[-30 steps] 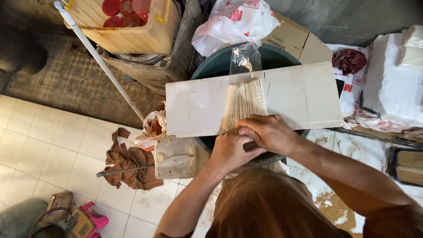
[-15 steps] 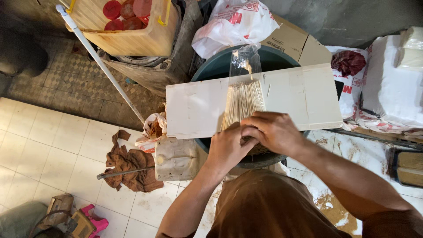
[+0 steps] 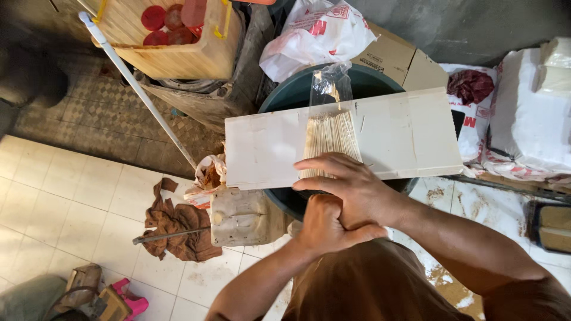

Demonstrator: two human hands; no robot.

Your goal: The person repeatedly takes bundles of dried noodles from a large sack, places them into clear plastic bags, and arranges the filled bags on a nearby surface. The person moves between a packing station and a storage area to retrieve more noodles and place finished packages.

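On the white board [image 3: 267,148] your right hand [image 3: 351,190] lies flat over the bamboo sticks [image 3: 331,139]; left hand [image 3: 324,229] is closed beneath, contents unseen. Uneven pressure could scatter sticks into the bucket [image 3: 285,89].

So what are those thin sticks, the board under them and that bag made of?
Sticks: probably bamboo or wood, pale, matte, straight and slender.
Board: looks like white-painted wood or plastic panel; flat, scuffed, dull finish, so I can't say which.
Bag: clear thin plastic film, glossy and crinkled.

A brown rag [image 3: 175,229] lies beside a pale jerrycan [image 3: 241,215].
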